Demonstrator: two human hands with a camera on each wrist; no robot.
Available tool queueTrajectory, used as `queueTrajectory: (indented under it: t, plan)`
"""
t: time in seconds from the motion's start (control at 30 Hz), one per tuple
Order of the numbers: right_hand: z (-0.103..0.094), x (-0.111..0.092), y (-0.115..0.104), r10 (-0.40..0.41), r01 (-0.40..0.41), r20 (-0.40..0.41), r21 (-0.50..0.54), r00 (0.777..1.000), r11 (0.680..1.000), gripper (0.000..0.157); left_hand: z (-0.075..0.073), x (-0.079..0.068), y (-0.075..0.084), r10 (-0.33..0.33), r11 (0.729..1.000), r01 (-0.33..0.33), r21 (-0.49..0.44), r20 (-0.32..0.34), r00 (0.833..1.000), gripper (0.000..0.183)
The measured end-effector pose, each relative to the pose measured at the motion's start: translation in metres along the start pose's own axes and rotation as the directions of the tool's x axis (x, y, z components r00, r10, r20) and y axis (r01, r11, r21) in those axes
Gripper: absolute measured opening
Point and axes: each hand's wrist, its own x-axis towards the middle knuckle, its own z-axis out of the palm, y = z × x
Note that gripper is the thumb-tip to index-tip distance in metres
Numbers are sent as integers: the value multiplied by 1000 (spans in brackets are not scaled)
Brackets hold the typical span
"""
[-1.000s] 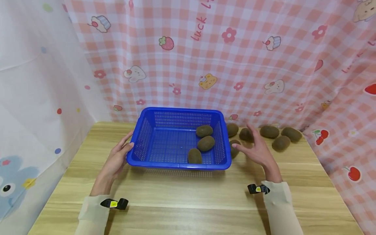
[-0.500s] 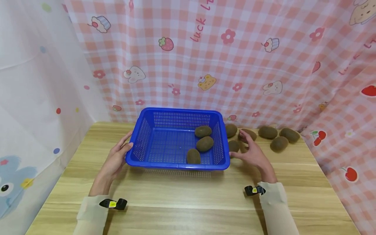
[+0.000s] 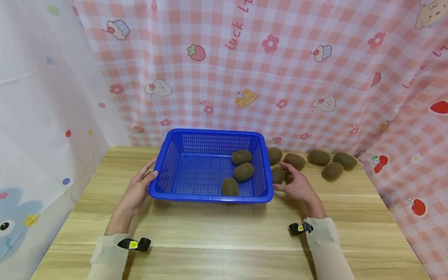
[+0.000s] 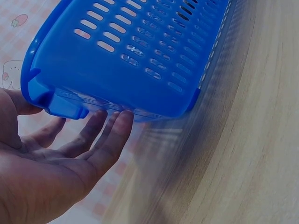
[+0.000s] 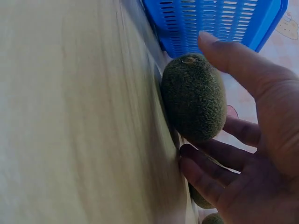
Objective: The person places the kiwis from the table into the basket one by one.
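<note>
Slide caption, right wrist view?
Right hand curved around a fuzzy brown oval kiwifruit, near a blue perforated plastic basket.

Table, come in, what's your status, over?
Left grip at rim of blue basket; right grip around one kiwifruit beside it, hold unclear. Three more inside. In the way: basket's wall in between.

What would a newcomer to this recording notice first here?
Most likely the bright blue basket on the wooden table, with three kiwis inside toward the right and the left hand at its left end. Next comes the right hand, curled round another kiwi just outside the basket's right end. Behind hangs a pink-and-white checked cloth.
</note>
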Motion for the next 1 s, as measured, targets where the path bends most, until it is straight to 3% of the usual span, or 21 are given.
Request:
queueTrajectory:
  t: [0.3, 1.0]
  plan:
    - [5, 3, 1, 19, -19, -47, 2, 999, 1000, 74, -2, -1, 0, 4, 1000, -4, -8, -1, 1000, 64]
    - [-4, -2, -1, 88, -86, -45, 32, 995, 996, 84, 0, 0, 1, -6, 1000, 6, 8, 1, 1000, 63]
